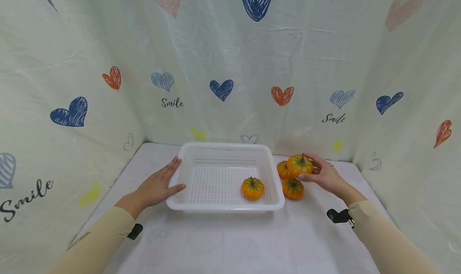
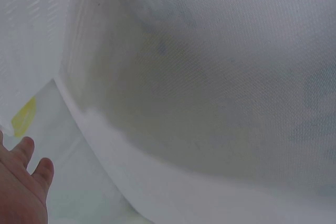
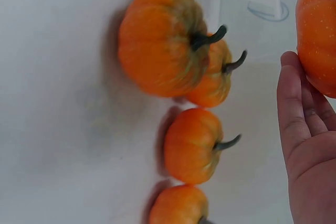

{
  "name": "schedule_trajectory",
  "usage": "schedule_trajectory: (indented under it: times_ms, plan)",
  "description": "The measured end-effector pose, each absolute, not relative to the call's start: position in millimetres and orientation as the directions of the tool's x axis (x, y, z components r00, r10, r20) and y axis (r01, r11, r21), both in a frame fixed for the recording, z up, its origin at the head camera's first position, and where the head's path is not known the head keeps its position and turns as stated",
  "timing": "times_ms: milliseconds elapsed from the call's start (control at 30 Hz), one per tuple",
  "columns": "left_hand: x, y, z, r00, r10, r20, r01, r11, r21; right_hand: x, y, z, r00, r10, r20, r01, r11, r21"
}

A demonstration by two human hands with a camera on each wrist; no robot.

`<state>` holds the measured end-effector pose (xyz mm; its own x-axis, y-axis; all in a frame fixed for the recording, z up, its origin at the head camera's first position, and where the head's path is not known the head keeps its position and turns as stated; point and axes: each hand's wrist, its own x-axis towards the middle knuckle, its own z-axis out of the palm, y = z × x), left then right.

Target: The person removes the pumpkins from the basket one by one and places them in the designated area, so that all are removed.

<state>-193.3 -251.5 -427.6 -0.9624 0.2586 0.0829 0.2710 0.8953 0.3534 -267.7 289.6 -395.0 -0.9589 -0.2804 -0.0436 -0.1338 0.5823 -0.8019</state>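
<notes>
Before heart-printed sheeting [image 1: 223,53], white plastic basket [image 1: 223,207] is being touched by straight-fingered left hand [image 1: 155,188]; alongside, round orange pumpkin [image 1: 298,166] is being gripped by right hand [image 1: 328,178], all four neighbours [image 3: 193,146] being shown only from right wrist.

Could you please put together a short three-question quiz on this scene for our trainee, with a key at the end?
1. How many ribbed orange pumpkins lie inside the white rectangular perforated plastic basket?
2. True or false: the person's left hand grips a pumpkin by its stem.
3. In the head view, where does the held pumpkin, in the person's right hand, appear?
A) Left of the basket
B) Right of the basket
C) Inside the basket

Key:
1. One, toward the basket's front right.
2. False; the left hand is at the basket's left side, with no pumpkin in it.
3. B
</notes>
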Motion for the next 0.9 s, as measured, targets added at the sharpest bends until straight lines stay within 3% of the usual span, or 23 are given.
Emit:
schedule_trajectory:
  times_ms: [900]
  plan:
    - [-191.2, -251.0, -423.5, -0.958, 0.273, 0.087, 0.285, 0.883, 0.374, -244.9, 343.7, -441.1, -0.971, -0.195, -0.141, -0.018, 0.644, -0.765]
